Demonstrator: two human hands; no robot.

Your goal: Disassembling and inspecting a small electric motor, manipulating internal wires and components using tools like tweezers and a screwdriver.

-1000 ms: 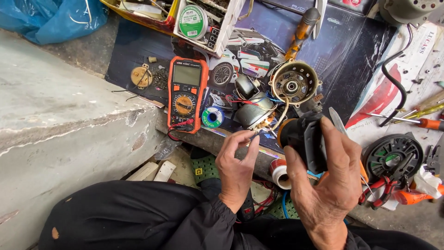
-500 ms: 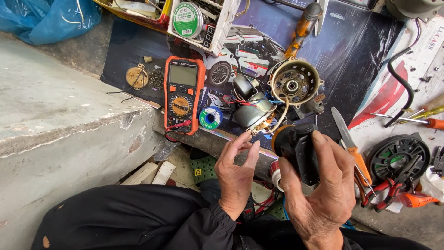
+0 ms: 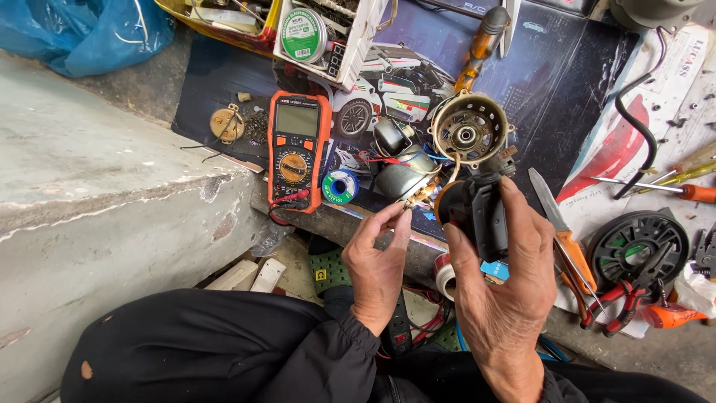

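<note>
My right hand [image 3: 501,287] grips a black motor part [image 3: 477,213] with an orange end, held upright in front of me. My left hand [image 3: 377,261] pinches a small brass-coloured wire end [image 3: 418,195] next to that part; wires run from there up to a silver motor body [image 3: 403,177]. Just beyond lies a round metal motor housing [image 3: 468,134] with its open side up. An orange multimeter [image 3: 296,149] lies to the left of my left hand, with a small spool of solder wire [image 3: 341,185] beside it.
A concrete step [image 3: 89,194] fills the left. A white box [image 3: 328,33] with a green tape roll sits at the back. Orange-handled scissors [image 3: 563,231], red pliers [image 3: 619,298], a black round fan cover [image 3: 638,242] and screwdrivers [image 3: 671,186] lie to the right.
Both hands have risen slightly toward the motor parts. My left fingers have closed on the wire end beside the black part; the right hand keeps its grip.
</note>
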